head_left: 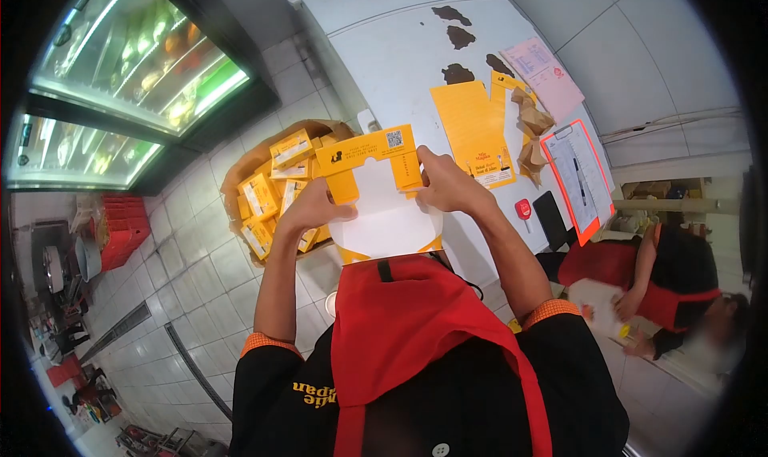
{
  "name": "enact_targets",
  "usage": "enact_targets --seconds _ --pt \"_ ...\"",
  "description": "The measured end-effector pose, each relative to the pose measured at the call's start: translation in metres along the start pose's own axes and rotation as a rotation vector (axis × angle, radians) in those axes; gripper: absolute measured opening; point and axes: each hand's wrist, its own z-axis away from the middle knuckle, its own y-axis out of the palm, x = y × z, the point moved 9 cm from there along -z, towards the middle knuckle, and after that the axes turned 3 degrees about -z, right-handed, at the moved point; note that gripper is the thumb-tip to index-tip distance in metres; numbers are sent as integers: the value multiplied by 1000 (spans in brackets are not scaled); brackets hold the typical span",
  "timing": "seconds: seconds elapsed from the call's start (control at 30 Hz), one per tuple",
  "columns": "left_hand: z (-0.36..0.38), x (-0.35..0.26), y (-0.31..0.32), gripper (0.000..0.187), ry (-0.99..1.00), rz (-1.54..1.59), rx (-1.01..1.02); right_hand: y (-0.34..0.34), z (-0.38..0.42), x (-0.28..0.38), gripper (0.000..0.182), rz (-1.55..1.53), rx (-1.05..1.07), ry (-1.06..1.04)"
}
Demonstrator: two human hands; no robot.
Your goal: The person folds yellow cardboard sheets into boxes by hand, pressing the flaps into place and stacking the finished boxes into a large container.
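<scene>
Two hands: both grip one flat yellow box [376, 193]
Left hand [316, 207]: clenched on its left edge
Right hand [448, 185]: pinching its right flap
Far left: carton of boxes [276, 181] on the floor

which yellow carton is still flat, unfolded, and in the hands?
The yellow carton blank with the QR code, held between left hand and right hand. The folded cartons lie piled in the brown box behind it.

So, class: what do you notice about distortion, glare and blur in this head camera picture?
Head view: fisheye lens bends the floor tiles and leaves black corners; the lit display fridge glares bright green-white; the flat yellow carton between left hand and right hand is sharp; the seated co-worker is blurred at the edge.
</scene>
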Motion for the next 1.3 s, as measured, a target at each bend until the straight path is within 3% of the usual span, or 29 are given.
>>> enact_targets --seconds 0.03,0.1,0.23,0.43,0.53,0.63,0.7,0.8,1.03,1.3 --pt "0 1 0 34 -1 0 0 3 0 -1 43 -11 58 7" --pt "-2 4 8 59 -15 37 89 4 5 -2 44 -24 86 16" --pt "0 1 13 40 27 -1 21 9 10 -5 49 14 146 84" --pt "11 -14 22 41 59 -8 -60 4 0 -23 45 26 -96 32" --pt "12 -3 19 42 -13 43 -58 0 1 -15 33 -143 -61 -128" --pt "13 -4 20 50 44 298 -17 1 10 -1 25 -305 101 -86" --pt "14 -15 15 64 100 156 -50 3 8 -3 27 -334 107 -86" --pt "14 -14 15 66 37 360 -28 12 4 -10 29 -415 117 -109" --pt "17 -6 19 63 -31 464 -39 24 3 -16 30 -669 129 -63" --pt "16 -8 27 62 -13 485 26 21 12 -2 23 -537 118 -23"
